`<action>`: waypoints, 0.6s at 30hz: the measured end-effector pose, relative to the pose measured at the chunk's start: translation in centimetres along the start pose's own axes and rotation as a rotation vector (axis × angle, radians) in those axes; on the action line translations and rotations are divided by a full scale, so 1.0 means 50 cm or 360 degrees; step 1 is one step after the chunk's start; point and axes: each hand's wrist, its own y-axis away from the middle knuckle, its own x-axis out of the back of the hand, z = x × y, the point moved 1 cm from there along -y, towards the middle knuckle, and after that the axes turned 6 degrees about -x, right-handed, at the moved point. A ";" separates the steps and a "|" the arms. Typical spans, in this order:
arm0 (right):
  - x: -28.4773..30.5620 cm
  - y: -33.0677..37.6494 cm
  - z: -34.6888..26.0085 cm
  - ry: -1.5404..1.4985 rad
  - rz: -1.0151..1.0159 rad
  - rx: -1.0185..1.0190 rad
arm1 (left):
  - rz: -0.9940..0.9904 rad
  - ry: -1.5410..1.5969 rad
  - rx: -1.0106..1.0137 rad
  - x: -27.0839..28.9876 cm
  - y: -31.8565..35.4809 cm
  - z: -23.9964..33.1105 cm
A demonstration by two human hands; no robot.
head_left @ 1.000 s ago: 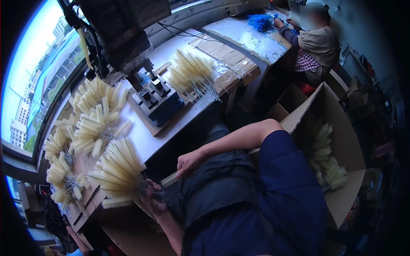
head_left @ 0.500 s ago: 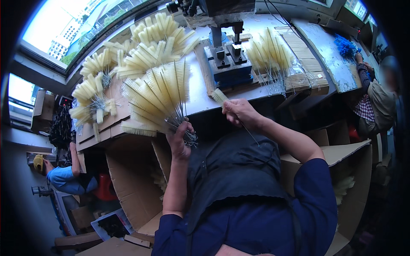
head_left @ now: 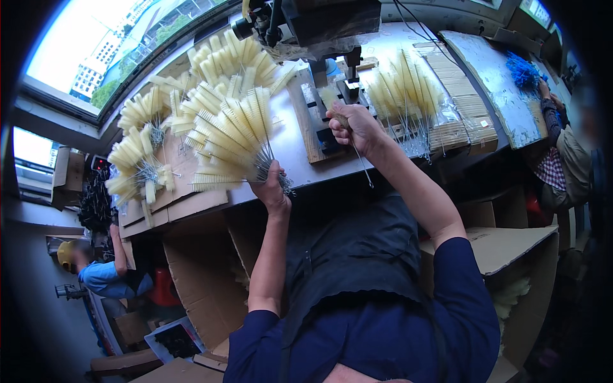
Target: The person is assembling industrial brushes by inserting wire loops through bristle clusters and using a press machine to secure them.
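Note:
A fanned bunch of wire-handled bottle brushes point(head_left: 233, 137) with cream bristles is gripped by its stems in my left hand point(head_left: 272, 188), above the table's front edge. My right hand point(head_left: 357, 131) is closed around a single bottle brush point(head_left: 329, 96). Its bristle head points away from me into the metal fixture of a bench press point(head_left: 332, 16), and its looped wire stem hangs down toward me. My hand covers part of the fixture, so I cannot tell whether the brush touches it.
More brushes point(head_left: 233, 57) lie heaped at the table's left, on cardboard. Another bunch point(head_left: 405, 89) leans right of the press, beside flattened cardboard point(head_left: 453, 96). Open cartons point(head_left: 204, 281) flank my lap. One person point(head_left: 108, 274) works at far left, another point(head_left: 562, 147) at far right with blue bristles.
My right hand has moved forward with its brush, from the table's front edge to the press fixture. My left hand still holds the bunch, slightly shifted.

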 end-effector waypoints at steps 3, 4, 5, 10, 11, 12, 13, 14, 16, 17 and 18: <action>-0.002 -0.018 -0.011 -0.0088 -0.0016 -0.0069 | -0.0016 -0.0003 0.0011 -0.011 0.000 -0.011; -0.010 -0.019 -0.013 -0.0093 -0.0010 -0.0078 | -0.0026 0.0002 0.0009 -0.010 0.001 -0.014; -0.019 -0.018 -0.016 -0.0135 -0.0034 -0.0107 | -0.0027 -0.0003 0.0019 -0.008 0.001 -0.022; -0.009 -0.019 -0.020 -0.0217 -0.0004 -0.0143 | -0.0011 -0.0035 0.0020 -0.008 -0.001 -0.043; -0.013 -0.013 -0.022 -0.0241 -0.0036 -0.0140 | -0.0015 -0.0032 0.0024 -0.010 -0.002 -0.045; -0.019 -0.007 -0.026 -0.0264 -0.0069 -0.0137 | 0.0010 -0.0013 -0.0019 -0.012 -0.005 -0.047; -0.027 -0.004 -0.028 -0.0269 -0.0062 -0.0139 | 0.0037 0.0000 -0.0056 -0.012 -0.006 -0.051; -0.039 -0.003 -0.031 -0.0317 -0.0075 -0.0137 | 0.0034 -0.0003 -0.0050 -0.011 -0.006 -0.054; -0.068 0.011 -0.042 -0.0345 -0.0069 -0.0102 | 0.0050 0.0004 -0.0034 -0.008 -0.004 -0.055; -0.077 0.007 -0.037 -0.0352 -0.0066 -0.0103 | 0.0046 -0.0002 -0.0031 -0.008 -0.003 -0.055; -0.085 0.000 -0.033 -0.0355 -0.0057 -0.0089 | 0.0048 0.0003 -0.0061 -0.009 -0.002 -0.055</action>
